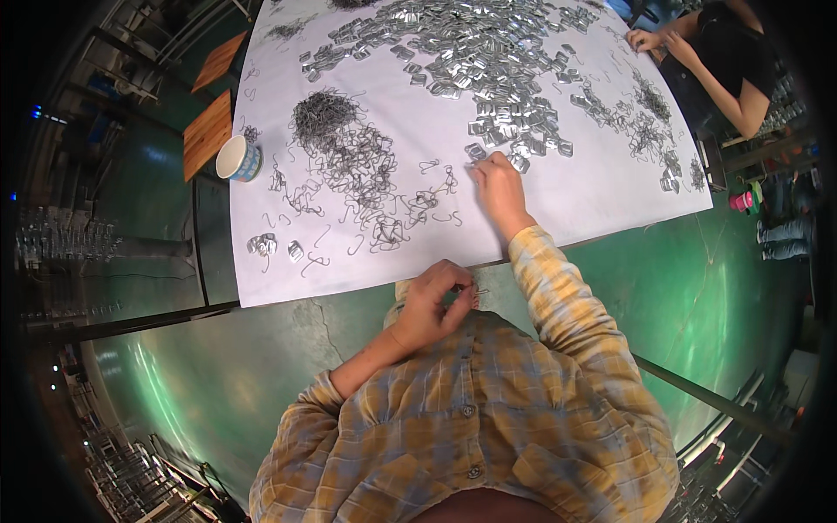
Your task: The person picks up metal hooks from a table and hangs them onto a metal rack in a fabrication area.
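Your right hand (501, 193): fingers narrowed at the pile's near edge; contents, cannot tell. Metal buckles (510, 113): its 12 o'clock; a careless drag could scatter them. Your left hand (427, 307): fingers curled, contents unclear; a slack pinch could drop something floorward. Wire hooks (353, 161): its 11 o'clock; tangling could snag several together.

Has the right hand (503, 193) at the near end of a heap of silvery metal pieces (516, 118) on the white-covered desk (593, 205). Holds the left hand (425, 305) curled by the desk's near edge. Has wire hooks (326, 116) strewn to the left, near a blue-and-white cup (245, 164).
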